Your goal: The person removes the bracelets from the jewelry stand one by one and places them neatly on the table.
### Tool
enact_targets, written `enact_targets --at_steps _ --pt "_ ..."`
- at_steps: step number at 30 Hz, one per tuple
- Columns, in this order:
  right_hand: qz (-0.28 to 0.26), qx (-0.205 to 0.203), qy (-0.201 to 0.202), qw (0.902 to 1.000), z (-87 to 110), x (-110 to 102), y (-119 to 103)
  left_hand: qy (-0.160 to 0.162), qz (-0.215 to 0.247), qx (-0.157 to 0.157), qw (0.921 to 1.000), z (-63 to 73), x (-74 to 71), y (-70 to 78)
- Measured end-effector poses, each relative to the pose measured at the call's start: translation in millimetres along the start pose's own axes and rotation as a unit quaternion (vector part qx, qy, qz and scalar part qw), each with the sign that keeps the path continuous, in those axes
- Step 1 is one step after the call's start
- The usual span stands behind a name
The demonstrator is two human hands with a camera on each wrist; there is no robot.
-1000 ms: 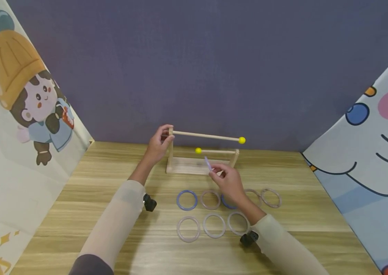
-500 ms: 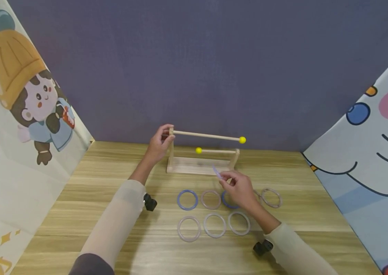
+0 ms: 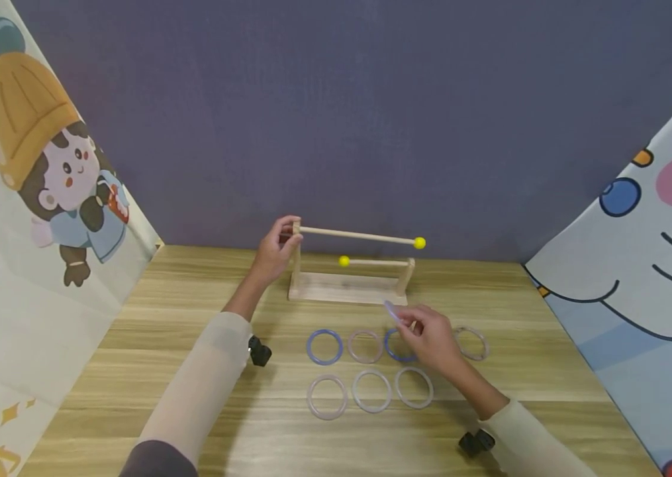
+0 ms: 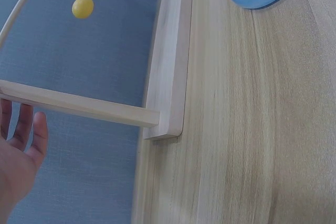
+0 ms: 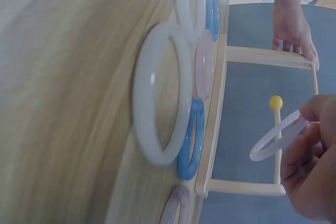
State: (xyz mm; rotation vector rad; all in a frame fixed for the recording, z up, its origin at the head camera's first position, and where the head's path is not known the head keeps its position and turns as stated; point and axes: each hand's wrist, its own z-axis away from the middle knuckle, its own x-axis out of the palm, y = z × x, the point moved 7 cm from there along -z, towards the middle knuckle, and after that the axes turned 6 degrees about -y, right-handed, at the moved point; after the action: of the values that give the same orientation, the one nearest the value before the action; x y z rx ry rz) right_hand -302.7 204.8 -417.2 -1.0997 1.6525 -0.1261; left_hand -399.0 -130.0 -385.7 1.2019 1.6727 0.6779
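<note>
A wooden rack (image 3: pixel 344 289) stands at the back of the table, with a tall post at left and a shorter one at right. Each post carries a rod tipped by a yellow ball (image 3: pixel 420 243); no ring hangs on either rod. My left hand (image 3: pixel 276 248) grips the top of the tall post. Between thumb and fingers of my right hand (image 3: pixel 431 336), a pale translucent bangle (image 5: pixel 278 137) is pinched, in front of the rack's right end. Under that hand lies a blue bangle (image 3: pixel 392 348), partly covered.
Other bangles lie on the table in two rows: a blue bangle (image 3: pixel 324 347), a pinkish one (image 3: pixel 365 347), a brownish one (image 3: pixel 471 344) and several whitish bangles (image 3: pixel 371 391) in front. A dark wall (image 3: pixel 347 119) rises behind, with printed panels at both sides.
My right hand has drawn back from the rack toward the right and the near side, carrying the pale bangle. The left hand stays on the post.
</note>
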Motion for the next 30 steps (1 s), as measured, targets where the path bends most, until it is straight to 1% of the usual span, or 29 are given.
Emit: enact_targets --at_steps 6,12,17,19,22,27,30 --pt "0.032 -0.011 -0.006 0.9994 13.6 -6 1 -0.002 0.004 -0.009 0.9999 1.7 -1.4 -0.6" --pt "0.058 -0.023 -0.023 0.9978 28.1 -9 2 0.001 0.014 -0.005 0.9999 2.1 -3.9 0.2" --pt "0.081 -0.013 -0.045 0.9956 43.2 -10 9 -0.001 0.013 -0.002 0.9999 1.4 -4.0 1.0" --pt "0.086 -0.010 -0.048 0.9951 49.0 -12 11 -0.002 0.015 -0.004 0.9999 1.2 -3.7 0.7" --pt "0.094 -0.016 -0.047 0.9943 57.3 -14 14 -0.001 0.014 -0.006 0.9999 1.2 -3.5 -0.3" --pt "0.116 -0.040 -0.037 0.9918 71.8 -19 15 -0.001 0.017 -0.010 0.9998 0.8 -2.8 -1.1" --pt "0.127 -0.033 -0.040 0.9905 80.3 -20 18 -0.005 0.018 -0.011 0.9998 0.7 -1.8 -1.3"
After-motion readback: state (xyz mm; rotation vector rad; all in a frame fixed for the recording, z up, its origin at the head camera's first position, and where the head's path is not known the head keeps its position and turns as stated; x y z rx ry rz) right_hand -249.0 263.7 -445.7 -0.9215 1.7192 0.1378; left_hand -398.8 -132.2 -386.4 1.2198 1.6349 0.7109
